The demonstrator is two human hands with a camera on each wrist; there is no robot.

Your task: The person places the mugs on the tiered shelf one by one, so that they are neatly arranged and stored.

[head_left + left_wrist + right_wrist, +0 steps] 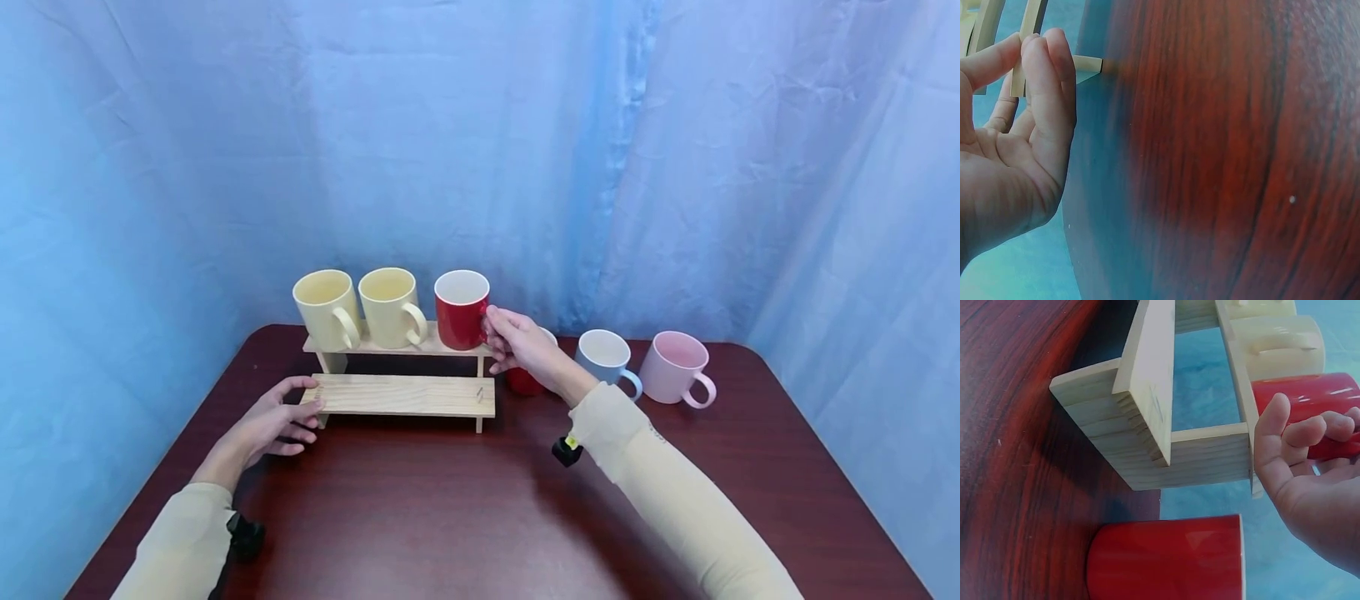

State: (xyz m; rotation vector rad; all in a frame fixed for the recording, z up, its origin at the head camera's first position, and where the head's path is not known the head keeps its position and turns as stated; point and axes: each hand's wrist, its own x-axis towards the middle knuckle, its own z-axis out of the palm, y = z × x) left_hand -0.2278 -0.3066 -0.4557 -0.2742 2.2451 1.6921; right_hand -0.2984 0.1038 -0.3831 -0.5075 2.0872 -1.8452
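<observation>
My right hand [528,348] grips the handle of a red mug [457,323] with a white inside. This mug stands upright at the right end of the upper board of a two-tier wooden rack [405,393]. Two pale yellow mugs, one at the left end [318,321] and one in the middle [384,323], share that board, their handles turned to the right. At the rack's left side, my left hand [272,423] holds the end of the lower board between thumb and fingers. Nothing stands on the lower board.
Behind my right wrist, a second red mug [1166,562] stands on the dark wooden table [420,508], partly hidden in the head view. Farther right are a light blue mug [600,360] and a pink mug [663,379]. Blue curtains [465,150] enclose the table's back and sides.
</observation>
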